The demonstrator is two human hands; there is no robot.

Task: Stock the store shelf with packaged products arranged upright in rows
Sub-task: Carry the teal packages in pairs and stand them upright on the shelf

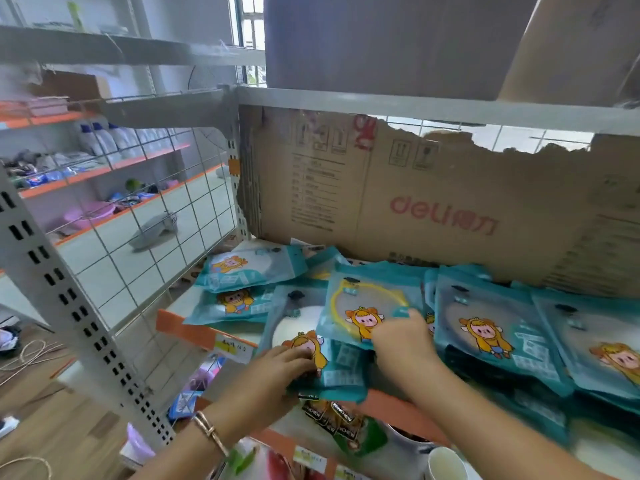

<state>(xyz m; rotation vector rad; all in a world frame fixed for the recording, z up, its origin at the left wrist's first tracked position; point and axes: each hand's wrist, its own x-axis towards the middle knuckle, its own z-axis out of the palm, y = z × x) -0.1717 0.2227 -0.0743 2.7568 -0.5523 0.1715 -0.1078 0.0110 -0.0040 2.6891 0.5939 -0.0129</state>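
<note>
Our left hand (277, 372) grips the lower left corner of a teal packet with a white disc inside, the white-disc packet (311, 337), fingers curled over its cartoon label. Our right hand (401, 337) pinches the lower edge of a second teal packet, the yellow-ring packet (363, 306), which overlaps the upper right of the first.

Sweeping from the left, a wire grid panel (156, 237) closes the left side of the shelf (187, 329). Just inside it, near the back left corner, two flat packets (249, 268) lie one partly over the other. A paper price label (232, 346) sits on the shelf's orange front edge.

Both held packets sit at the front edge, left of the middle. They are tilted back and not upright. To their right, stacked teal packets (485, 327) fill the shelf to its right edge, also lying back rather than standing. A torn cardboard sheet (433, 202) lines the back edge behind everything.

We judge the step in hand to be setting these two packets into a row. To do it well, we would lift one packet clear of the other and stand it on its bottom edge with the label facing out. We would then lean it against a neighbouring packet or the cardboard so it cannot slide flat. The packets look thin and slippery, so a firm pinch low down should help.
</note>
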